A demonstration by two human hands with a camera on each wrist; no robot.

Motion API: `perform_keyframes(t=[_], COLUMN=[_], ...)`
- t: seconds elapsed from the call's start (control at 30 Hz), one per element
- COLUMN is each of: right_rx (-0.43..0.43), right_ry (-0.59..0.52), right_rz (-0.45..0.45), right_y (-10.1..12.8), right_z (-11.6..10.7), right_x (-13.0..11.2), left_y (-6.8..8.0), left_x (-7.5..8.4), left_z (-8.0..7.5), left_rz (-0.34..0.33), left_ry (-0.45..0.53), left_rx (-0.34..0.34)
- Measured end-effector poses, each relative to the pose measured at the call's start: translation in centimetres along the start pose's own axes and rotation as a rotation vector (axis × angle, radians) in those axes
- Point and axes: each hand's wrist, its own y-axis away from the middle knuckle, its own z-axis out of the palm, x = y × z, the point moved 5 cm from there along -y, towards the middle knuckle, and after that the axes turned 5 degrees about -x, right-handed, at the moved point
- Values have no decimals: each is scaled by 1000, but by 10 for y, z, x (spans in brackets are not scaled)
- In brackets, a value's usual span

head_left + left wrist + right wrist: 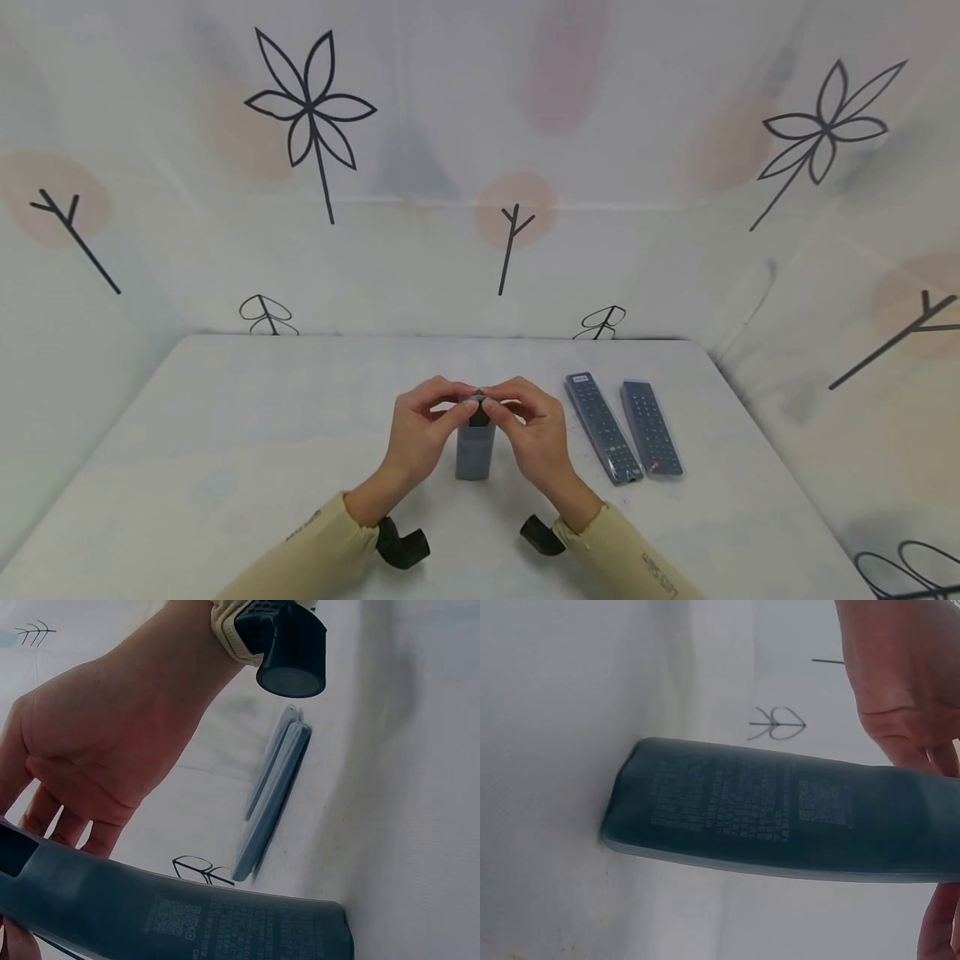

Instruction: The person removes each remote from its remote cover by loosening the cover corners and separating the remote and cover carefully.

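Note:
A slate-blue, slightly curved bar-shaped device stands on end on the table between both hands. Fine print and a QR code cover part of its face in both wrist views, and a dark rectangular patch shows near its upper end. My left hand pinches that upper end from the left, thumb on the near side. From the right, my right hand pinches the same end, its thumb tip close to the other. The fingertips partly hide the device's top. In the left wrist view, some fingers of the left hand pass behind the device.
Two remote controls in clear plastic lie side by side at the right: a longer one and a shorter one. Black wrist cameras jut from the left sleeve and right sleeve. A patterned cloth wall stands behind the white table.

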Motion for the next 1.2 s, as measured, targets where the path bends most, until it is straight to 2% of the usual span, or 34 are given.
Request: perform_keyframes(t=[0.17,0.4,0.63,1.2], right_rx=[-12,-83,-141,-170], right_ry=[-20,-49,-88,-76], right_rz=[35,120,210,293], right_y=[1,-5,-9,-12], right_z=[1,-3,-6,-10], right_x=[0,3,5,7], left_y=[1,-1,-3,-3], left_x=[0,-3,-2,-3], left_z=[0,-1,-2,-1], left_rz=[-4,-12,9,29], left_ry=[-6,-20,-15,19], left_rx=[2,-4,-1,19])
